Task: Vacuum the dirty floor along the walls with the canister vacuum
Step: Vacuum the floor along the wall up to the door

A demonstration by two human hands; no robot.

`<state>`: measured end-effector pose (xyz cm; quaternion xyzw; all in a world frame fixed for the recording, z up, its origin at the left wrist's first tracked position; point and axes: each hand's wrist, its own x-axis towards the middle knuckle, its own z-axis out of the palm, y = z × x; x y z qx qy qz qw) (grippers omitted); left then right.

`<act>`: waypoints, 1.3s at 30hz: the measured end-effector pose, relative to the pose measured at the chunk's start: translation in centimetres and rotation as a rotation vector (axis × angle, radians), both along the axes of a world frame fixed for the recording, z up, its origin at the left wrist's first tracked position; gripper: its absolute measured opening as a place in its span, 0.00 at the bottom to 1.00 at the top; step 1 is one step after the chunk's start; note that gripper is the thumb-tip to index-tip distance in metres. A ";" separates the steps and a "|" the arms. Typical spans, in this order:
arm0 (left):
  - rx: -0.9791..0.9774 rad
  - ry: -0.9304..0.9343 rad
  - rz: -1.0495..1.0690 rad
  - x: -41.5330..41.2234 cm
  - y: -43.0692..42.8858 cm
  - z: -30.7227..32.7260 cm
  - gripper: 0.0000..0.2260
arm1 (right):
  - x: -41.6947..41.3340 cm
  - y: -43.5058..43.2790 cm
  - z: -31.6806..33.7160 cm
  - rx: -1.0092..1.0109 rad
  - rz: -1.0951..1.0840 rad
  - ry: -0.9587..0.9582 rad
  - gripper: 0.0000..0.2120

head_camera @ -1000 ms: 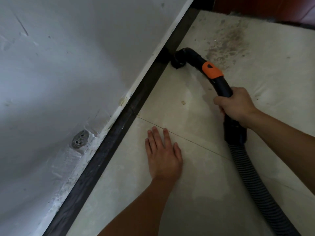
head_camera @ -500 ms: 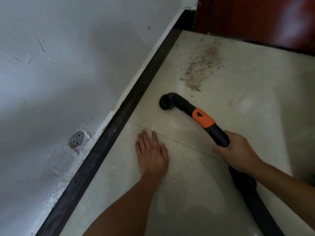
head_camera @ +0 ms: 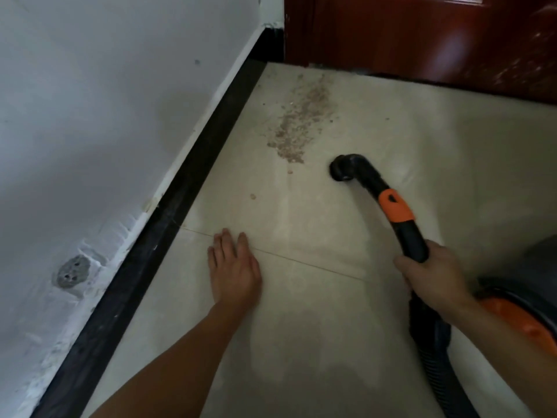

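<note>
My right hand (head_camera: 431, 276) grips the black vacuum hose handle (head_camera: 407, 233), which has an orange collar (head_camera: 394, 208). Its curved nozzle (head_camera: 343, 170) rests mouth-down on the pale floor tile, to the right of a patch of brown grit (head_camera: 301, 122) that runs toward the corner. My left hand (head_camera: 235, 267) lies flat on the tile with fingers spread, close to the black baseboard (head_camera: 180, 200). The ribbed hose (head_camera: 437, 375) trails off the lower right. Part of the orange and grey canister (head_camera: 527, 324) shows at the right edge.
A white wall (head_camera: 105, 116) with a grey patched hole (head_camera: 70, 271) runs along the left. A dark red wooden door (head_camera: 422, 34) closes the far side. A single crumb (head_camera: 252, 196) lies on the tile near the baseboard.
The nozzle has been pulled away from the baseboard, to the right and back toward me, off the wall edge. The view has tilted up, showing the door and the canister. My left hand stays planted.
</note>
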<state>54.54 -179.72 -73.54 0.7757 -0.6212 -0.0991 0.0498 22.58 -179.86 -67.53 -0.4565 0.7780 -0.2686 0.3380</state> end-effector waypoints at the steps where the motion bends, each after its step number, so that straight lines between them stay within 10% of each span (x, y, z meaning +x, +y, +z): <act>1: -0.025 0.026 0.021 -0.2 -0.9 0.2 0.23 | 0.7 -0.2 -0.1 0.005 0.053 0.001 0.07; 39: -0.025 -0.019 0.302 -1.2 -9.5 -1.8 0.26 | 10.2 -17.9 -0.5 0.047 0.243 -0.160 0.07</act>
